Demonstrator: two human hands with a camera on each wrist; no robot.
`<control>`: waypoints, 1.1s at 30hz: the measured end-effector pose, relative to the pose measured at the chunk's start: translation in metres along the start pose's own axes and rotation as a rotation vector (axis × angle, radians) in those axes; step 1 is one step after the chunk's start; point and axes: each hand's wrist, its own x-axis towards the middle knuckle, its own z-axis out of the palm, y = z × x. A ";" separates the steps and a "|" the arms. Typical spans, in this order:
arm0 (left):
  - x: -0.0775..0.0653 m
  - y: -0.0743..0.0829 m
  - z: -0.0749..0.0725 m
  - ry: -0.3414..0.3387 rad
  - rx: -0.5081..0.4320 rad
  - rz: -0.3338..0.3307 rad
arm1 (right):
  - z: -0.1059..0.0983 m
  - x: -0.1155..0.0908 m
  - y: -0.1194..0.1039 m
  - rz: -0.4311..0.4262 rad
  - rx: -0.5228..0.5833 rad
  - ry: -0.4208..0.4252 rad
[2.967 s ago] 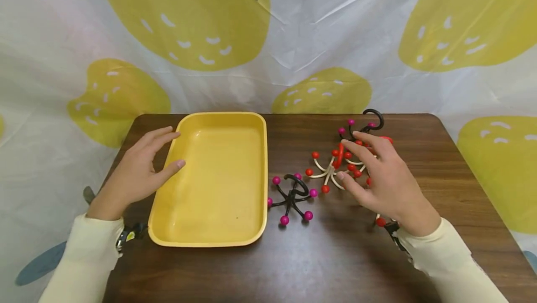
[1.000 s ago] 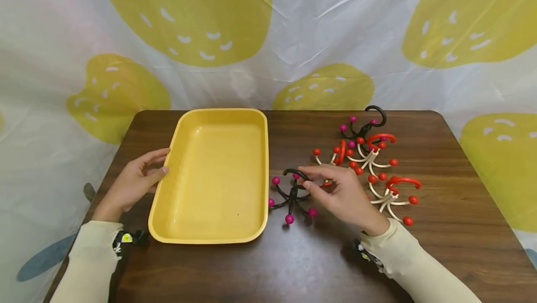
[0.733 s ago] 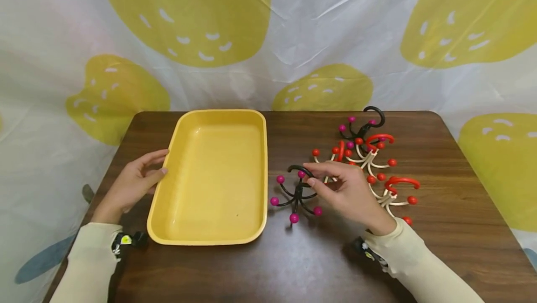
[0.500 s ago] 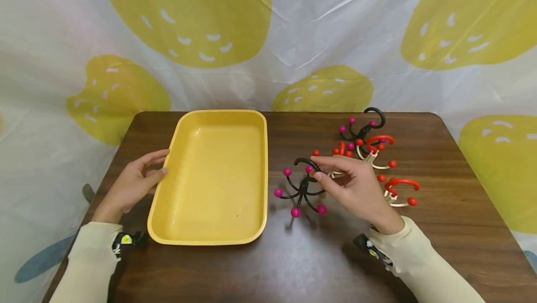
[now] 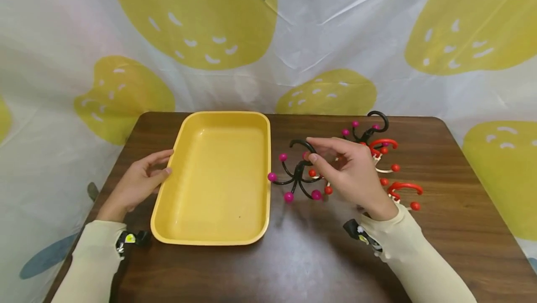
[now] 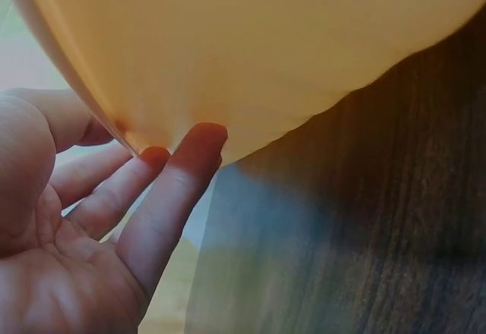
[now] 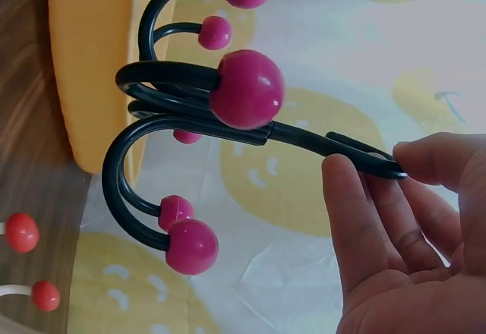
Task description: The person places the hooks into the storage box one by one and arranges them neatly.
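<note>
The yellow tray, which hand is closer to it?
The left hand: it touches the left side of the yellow tray. The right hand is off past the tray's right side, pinching the black hook with pink balls.

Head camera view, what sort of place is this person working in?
Probably a makeshift tabletop recording corner, though the room beyond is out of view: a fruit-print sheet hangs behind a wood-grain table, and black wrist devices are worn too.

Tray [image 5: 218,186] left of hooks [image 5: 299,171]
</note>
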 end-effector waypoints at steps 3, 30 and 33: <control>0.001 0.001 0.000 -0.005 0.004 -0.007 | 0.005 0.009 0.000 0.009 0.021 -0.010; 0.002 0.007 0.003 -0.016 0.017 -0.036 | 0.048 0.084 0.000 0.053 0.100 -0.009; 0.001 0.009 0.004 -0.020 0.012 -0.030 | 0.054 0.089 0.001 0.037 0.119 -0.015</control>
